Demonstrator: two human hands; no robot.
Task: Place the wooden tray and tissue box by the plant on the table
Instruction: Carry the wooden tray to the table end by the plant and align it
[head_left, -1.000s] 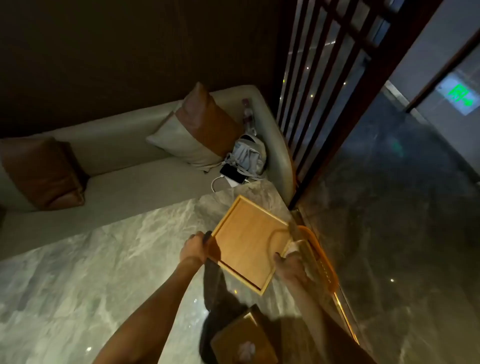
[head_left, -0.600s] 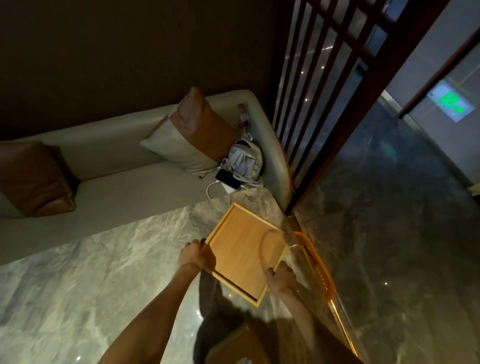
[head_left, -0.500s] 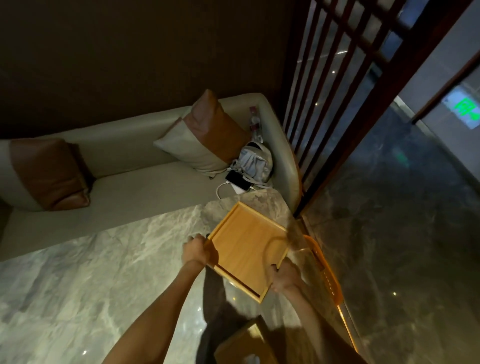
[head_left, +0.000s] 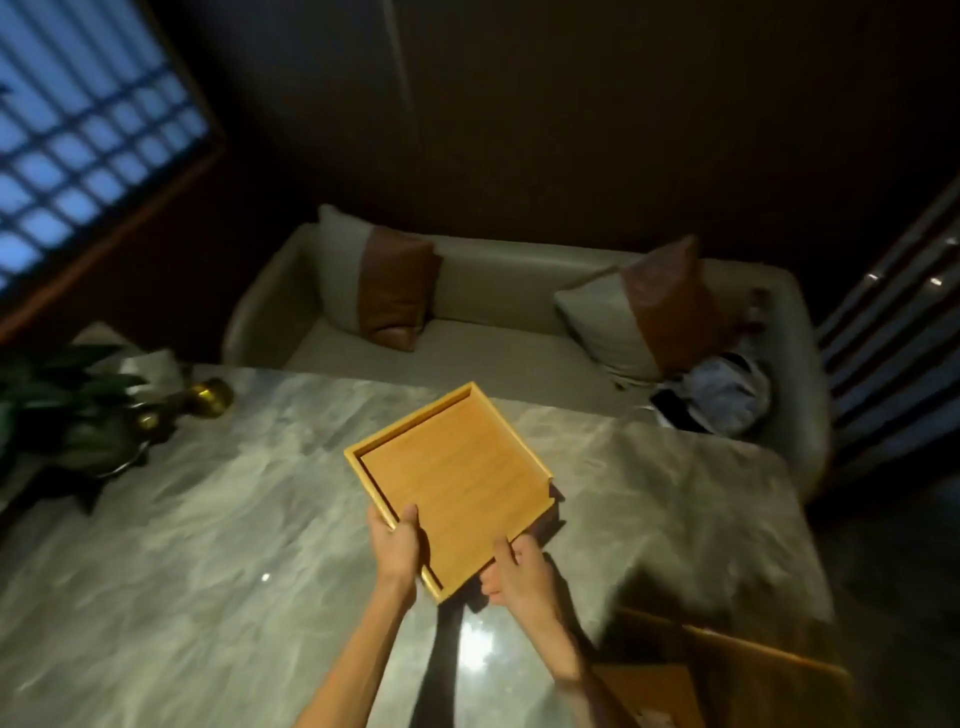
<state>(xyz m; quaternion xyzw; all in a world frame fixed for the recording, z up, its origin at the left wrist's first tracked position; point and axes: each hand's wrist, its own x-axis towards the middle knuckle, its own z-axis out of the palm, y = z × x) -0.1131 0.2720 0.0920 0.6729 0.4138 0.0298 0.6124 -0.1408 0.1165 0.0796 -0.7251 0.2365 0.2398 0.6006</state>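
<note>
A square light-wood tray (head_left: 457, 478) with low rims hangs just above the grey marble table (head_left: 208, 545), near its middle. My left hand (head_left: 397, 545) grips the tray's near-left rim, thumb inside. My right hand (head_left: 514, 571) grips the near corner beside it. A plant (head_left: 57, 410) with dark green leaves stands at the table's far-left end, well left of the tray. A wooden box (head_left: 654, 691), likely the tissue box, shows dimly at the bottom right under my right forearm.
A gold-coloured round object (head_left: 210, 397) lies next to the plant. Behind the table runs a beige sofa (head_left: 493, 301) with two brown-and-beige cushions and a pale bag (head_left: 727, 389) at its right end. A slatted wooden screen stands at the far right.
The view has swung left, bringing the plant into sight. The tray has moved from the table's right corner toward the middle, and both hands now hold its near side.
</note>
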